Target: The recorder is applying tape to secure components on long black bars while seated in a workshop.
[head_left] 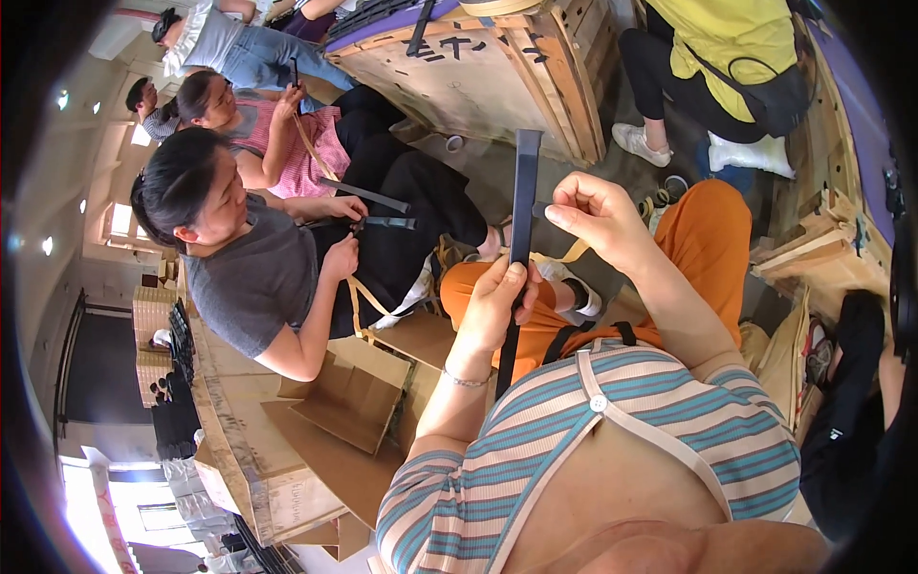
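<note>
A long, flat, dark strap [522, 206] stands almost upright in front of me, its wider end at the top. My left hand [502, 298] is closed around its lower part, and the strap's tail hangs below the fist. To the right of the strap, my right hand [601, 222] has thumb and fingers pinched together. At the thumb tip sits a small dark piece [540, 209], close beside the strap; its kind is too small to make out. A tan ribbon [574, 253] runs behind the strap and beneath my right hand.
On my left a seated co-worker holds similar dark straps [378, 201], with a tan ribbon [368, 298] trailing down. Open cardboard boxes [349, 402] lie at my left elbow. A wooden crate [459, 86] stands ahead, and another wooden crate [822, 182] is at the right.
</note>
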A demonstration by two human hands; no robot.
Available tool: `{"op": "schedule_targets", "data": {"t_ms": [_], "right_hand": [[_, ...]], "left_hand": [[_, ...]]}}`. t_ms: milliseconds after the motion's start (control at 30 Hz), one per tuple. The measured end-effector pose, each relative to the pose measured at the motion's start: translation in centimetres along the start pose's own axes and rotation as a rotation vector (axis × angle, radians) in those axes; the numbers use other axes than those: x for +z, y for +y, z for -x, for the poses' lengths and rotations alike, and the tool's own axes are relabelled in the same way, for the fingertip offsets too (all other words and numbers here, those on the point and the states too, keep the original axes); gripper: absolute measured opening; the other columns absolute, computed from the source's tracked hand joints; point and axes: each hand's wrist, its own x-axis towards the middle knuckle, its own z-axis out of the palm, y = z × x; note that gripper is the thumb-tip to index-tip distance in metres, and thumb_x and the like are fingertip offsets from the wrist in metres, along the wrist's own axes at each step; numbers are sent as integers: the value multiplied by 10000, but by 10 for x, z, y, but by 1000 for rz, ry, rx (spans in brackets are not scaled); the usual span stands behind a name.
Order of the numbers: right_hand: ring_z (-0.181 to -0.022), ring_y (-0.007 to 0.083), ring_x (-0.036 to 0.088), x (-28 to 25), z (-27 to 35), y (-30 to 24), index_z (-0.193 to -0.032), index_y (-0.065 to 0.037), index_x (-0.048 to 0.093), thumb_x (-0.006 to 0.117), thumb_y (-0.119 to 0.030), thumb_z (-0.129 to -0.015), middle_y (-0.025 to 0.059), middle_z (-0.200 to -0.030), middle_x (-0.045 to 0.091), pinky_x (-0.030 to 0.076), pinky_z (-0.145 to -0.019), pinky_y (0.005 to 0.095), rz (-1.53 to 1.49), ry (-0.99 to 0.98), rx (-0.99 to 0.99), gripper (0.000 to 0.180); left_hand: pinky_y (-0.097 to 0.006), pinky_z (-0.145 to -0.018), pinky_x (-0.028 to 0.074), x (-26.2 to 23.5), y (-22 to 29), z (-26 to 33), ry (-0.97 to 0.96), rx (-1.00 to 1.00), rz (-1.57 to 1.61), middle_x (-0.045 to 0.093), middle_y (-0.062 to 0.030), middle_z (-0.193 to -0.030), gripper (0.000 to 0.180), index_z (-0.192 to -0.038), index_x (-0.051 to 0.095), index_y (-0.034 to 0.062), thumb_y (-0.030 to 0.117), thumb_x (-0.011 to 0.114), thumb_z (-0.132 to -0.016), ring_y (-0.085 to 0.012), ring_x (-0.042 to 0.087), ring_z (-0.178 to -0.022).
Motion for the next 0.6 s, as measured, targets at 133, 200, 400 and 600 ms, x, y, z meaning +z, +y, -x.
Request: {"op": "schedule_targets", "data": {"t_ms": [133, 200, 400, 600], "right_hand": [[-638, 18, 470, 1, -2, 3, -791, -53, 515, 616, -103, -838, -55, -708, 490, 366, -570, 168, -9, 28, 0, 122], [-611, -7, 378, 0, -4, 5, -780, -68, 509, 618, -95, -832, -81, -693, 436, 300, -543, 158, -10, 46, 16, 123], [-589, -9, 366, 0, -7, 6, -765, -68, 504, 616, -100, -836, -79, -668, 432, 293, -526, 157, -9, 64, -6, 137], [-566, -12, 355, -1, -8, 9, -750, -66, 496, 614, -96, -839, -82, -635, 424, 274, -503, 156, -16, 69, -28, 151]], "left_hand": [[-196, -460, 306, -3, -4, -6, 6, -16, -47, 451, -31, -627, 282, -919, 489, 9, 280, 418, -940, -77, 373, -503], [-196, -460, 308, -3, -3, -8, 3, -18, -60, 453, -31, -632, 277, -921, 489, 11, 278, 417, -941, -77, 376, -505], [-189, -450, 304, -4, -6, -13, 6, -14, -77, 447, -14, -629, 255, -909, 483, 25, 259, 395, -956, -64, 366, -498], [-184, -447, 298, -1, -7, -15, 14, -19, -111, 440, -5, -630, 249, -904, 482, 30, 259, 400, -956, -58, 366, -501]]}}
